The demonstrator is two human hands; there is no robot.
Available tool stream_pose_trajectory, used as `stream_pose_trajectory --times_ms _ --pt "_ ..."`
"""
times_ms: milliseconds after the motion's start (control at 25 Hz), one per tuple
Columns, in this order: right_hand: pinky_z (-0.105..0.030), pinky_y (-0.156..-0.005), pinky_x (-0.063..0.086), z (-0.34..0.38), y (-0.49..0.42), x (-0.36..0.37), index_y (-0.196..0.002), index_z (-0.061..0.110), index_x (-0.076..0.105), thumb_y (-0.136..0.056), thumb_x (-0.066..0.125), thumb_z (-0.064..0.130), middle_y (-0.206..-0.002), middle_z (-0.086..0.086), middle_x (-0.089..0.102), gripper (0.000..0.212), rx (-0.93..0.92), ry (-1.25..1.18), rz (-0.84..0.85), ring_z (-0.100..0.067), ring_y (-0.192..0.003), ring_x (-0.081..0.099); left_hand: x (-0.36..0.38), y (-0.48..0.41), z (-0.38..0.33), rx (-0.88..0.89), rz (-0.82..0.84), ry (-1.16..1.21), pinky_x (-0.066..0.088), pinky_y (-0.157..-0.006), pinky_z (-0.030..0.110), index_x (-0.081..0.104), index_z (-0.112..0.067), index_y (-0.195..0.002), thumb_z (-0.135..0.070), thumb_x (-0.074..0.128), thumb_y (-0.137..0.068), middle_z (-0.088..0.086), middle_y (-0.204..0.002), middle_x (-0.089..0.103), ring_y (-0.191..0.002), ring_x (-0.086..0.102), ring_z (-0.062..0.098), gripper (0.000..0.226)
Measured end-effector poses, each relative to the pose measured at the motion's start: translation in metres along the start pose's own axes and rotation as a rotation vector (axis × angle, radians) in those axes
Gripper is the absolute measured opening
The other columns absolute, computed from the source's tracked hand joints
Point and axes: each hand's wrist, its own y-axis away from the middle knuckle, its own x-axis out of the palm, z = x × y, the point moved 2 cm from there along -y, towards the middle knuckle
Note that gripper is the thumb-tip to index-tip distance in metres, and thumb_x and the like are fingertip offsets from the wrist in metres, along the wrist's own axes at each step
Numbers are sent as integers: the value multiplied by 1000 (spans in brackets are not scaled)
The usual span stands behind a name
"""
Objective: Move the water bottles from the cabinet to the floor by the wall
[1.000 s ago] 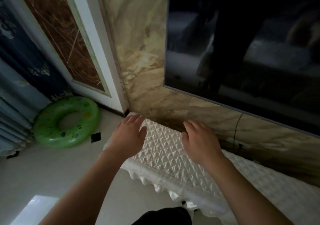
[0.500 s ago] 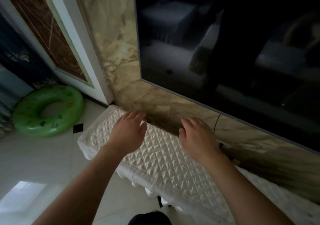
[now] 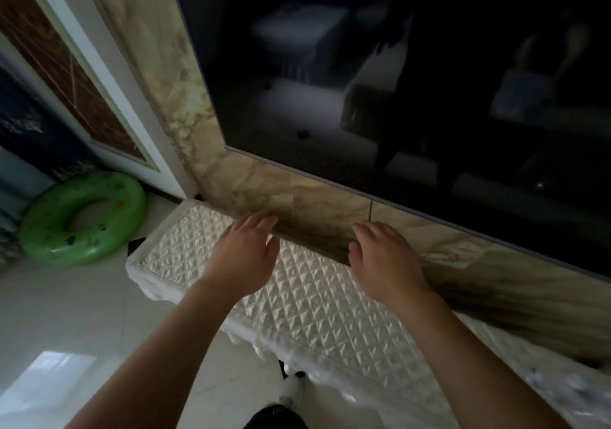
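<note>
No water bottle shows in the head view. The low cabinet (image 3: pixel 185 250) runs along the marble wall (image 3: pixel 310 204) and is topped with a white quilted cover. My left hand (image 3: pixel 244 256) hovers palm down over the cover's left part, fingers apart and holding nothing. My right hand (image 3: pixel 383 260) hovers beside it to the right, close to the wall, fingers spread, also holding nothing. Both forearms reach in from the bottom of the view.
A large dark television (image 3: pixel 396 81) hangs on the wall just above the cabinet, with a thin cable (image 3: pixel 371 210) dropping from it. A green inflatable swim ring (image 3: pixel 82 217) lies on the pale tiled floor (image 3: pixel 66 313) at left, by a white-framed panel (image 3: pixel 99 98).
The view has swung rightward and slightly closer, so the cabinet's left end and the swim ring shifted in frame. Both hands stay held out over the cover, still holding nothing.
</note>
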Motion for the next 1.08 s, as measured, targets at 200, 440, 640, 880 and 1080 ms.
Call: stream_pose_trajectory --times_ms 200,440,640,880,1080 --pt "-37 -116 27 -91 73 -9 -145 16 38 -102 30 35 -151 -2 40 48 -4 -31 2 -19 -140 33 36 39 -102 2 25 -37 32 -115 41 42 -21 -145 -37 37 -99 1 -151 43 -141 36 20 49" --pt "-38 -115 29 -174 144 -17 -143 15 40 -101 29 35 -148 -3 43 48 -26 -47 12 -21 -137 36 65 86 -201 -31 42 -44 30 -116 41 40 -22 -146 -37 35 -100 0 -152 41 -142 34 20 49" --pt "-37 -115 27 -201 187 -15 -145 15 39 -101 29 34 -150 -3 42 48 -57 -62 8 -20 -139 35 72 129 -250 -59 -7 -46 28 -116 39 40 -22 -146 -37 34 -101 0 -152 41 -142 34 19 48" --pt "-40 -119 24 -217 241 -6 -148 17 34 -102 26 36 -154 -2 36 51 -94 -72 18 -20 -143 29 86 189 -290 -111 -38 -13 27 -117 43 41 -23 -146 -38 35 -101 0 -153 41 -143 33 20 47" --pt "-38 -117 27 -238 307 -5 -147 15 37 -102 28 35 -153 -3 38 50 -117 -72 20 -19 -142 31 104 245 -328 -135 -50 2 29 -117 45 41 -22 -145 -39 34 -100 0 -152 41 -143 33 20 48"
